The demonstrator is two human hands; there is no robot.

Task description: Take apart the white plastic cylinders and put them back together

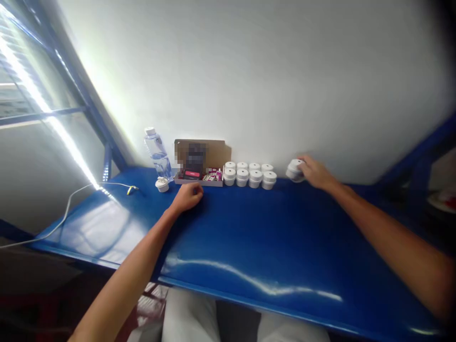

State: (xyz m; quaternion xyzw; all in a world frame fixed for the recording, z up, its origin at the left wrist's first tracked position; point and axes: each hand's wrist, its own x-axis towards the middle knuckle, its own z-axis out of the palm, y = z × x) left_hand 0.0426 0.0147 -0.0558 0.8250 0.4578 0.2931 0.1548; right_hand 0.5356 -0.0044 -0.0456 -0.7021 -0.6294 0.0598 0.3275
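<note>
- Gripping a white canister (294, 169), far right: right hand (313, 172), fingers closed.
- Likely light, stiff (perhaps slippery); grasp its sides.
- Left hand (188, 196): loosely curled, contents unclear.

A white, round, two-tiered canister (293, 171) sits in the grip of your right hand (315, 172), fingers at its upper side, its body tilted slightly and its outline softened by blur; whether its base touches the blue tabletop (249, 228) cannot be told. Well apart to its left, eight similar white canisters (255, 177) stand upright before you near the tabletop's back edge, packed close in two rows of four, each front-row lid marked by a small dark spot.
</note>
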